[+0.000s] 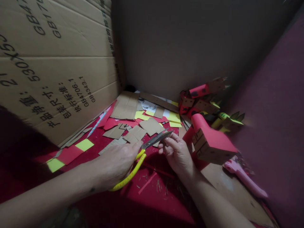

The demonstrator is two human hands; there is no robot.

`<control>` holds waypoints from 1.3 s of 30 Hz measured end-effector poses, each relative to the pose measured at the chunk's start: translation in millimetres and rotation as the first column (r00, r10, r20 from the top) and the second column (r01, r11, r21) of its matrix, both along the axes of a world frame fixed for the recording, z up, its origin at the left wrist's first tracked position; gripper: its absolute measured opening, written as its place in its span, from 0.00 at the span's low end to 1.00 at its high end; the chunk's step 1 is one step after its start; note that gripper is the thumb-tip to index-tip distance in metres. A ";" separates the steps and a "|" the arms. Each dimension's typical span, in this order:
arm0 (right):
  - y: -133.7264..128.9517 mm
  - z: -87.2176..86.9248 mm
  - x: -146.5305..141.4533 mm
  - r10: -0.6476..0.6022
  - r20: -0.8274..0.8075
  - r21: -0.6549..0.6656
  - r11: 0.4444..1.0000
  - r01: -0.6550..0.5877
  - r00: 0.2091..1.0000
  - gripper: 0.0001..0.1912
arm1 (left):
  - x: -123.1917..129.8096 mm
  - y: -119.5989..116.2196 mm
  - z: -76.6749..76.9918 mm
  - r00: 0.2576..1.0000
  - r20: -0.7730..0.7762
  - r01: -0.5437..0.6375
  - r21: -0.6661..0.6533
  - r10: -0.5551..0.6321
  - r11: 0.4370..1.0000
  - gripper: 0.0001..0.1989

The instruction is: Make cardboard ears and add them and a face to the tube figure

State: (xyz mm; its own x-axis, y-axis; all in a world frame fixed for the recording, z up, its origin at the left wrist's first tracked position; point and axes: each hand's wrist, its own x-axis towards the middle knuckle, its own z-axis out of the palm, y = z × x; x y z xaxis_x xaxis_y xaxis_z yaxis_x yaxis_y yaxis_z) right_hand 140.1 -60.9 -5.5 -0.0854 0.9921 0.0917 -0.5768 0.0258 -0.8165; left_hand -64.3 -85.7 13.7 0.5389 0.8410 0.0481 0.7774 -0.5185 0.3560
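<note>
yellow-handled scissors point(152, 141) sit in the left hand point(121, 158), its fingers wrapped around the grips; the right hand point(175, 150) curls beside the blade tips, whether its fingers clamp anything i cannot tell; cardboard pieces point(135, 134) lie beyond on a red surface point(161, 205); a red-topped cardboard box point(215, 141) stands near the right wrist.

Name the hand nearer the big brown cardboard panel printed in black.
Left. The left hand is to the right of the panel, the right hand farther to the right.
</note>
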 end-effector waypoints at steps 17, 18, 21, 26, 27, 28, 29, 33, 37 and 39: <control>-0.2 0.0 0.0 0.005 -0.025 -0.029 1.000 -0.006 1.000 0.06 | -1.6 1.9 -3.4 1.000 0.004 -0.004 -0.032 0.004 0.999 0.17; -0.3 0.1 0.0 0.005 -0.028 -0.033 0.999 -0.006 1.000 0.06 | -0.9 1.6 -2.3 1.000 -0.003 -0.004 -0.033 0.004 0.999 0.17; -0.3 0.6 -0.3 0.004 -0.042 -0.046 0.999 -0.006 0.999 0.06 | 1.2 0.1 2.0 0.999 -0.035 -0.004 -0.035 0.003 0.999 0.16; 0.0 1.2 -0.6 0.005 -0.063 -0.060 0.998 -0.009 0.998 0.06 | 5.7 -2.5 7.9 0.991 -0.128 -0.032 -0.036 0.027 0.999 0.15; 0.1 1.0 -0.4 0.006 -0.066 -0.061 0.998 -0.010 0.998 0.06 | 6.8 -2.9 8.7 0.988 -0.148 -0.040 -0.034 0.035 0.999 0.15; 0.3 0.8 -0.3 0.007 -0.070 -0.063 0.998 -0.011 0.998 0.07 | 7.9 -3.3 9.5 0.986 -0.164 -0.046 -0.034 0.039 0.998 0.15; 0.5 0.6 -0.1 0.007 -0.074 -0.064 0.998 -0.011 0.997 0.07 | 9.0 -3.8 10.3 0.983 -0.177 -0.048 -0.032 0.041 0.998 0.15; 1.5 -0.3 0.5 0.006 -0.087 -0.067 0.998 -0.012 0.996 0.07 | 13.2 -5.8 14.9 0.978 -0.210 -0.023 -0.026 0.017 0.999 0.18; 2.1 -1.3 0.9 0.014 -0.092 -0.069 0.997 -0.021 0.996 0.08 | 13.7 -6.9 16.1 0.973 -0.230 -0.044 -0.045 0.033 0.998 0.18; 2.0 -1.2 1.5 0.018 -0.089 -0.068 0.997 -0.024 0.996 0.08 | 12.5 -6.5 13.7 0.972 -0.231 -0.042 -0.038 0.032 0.998 0.16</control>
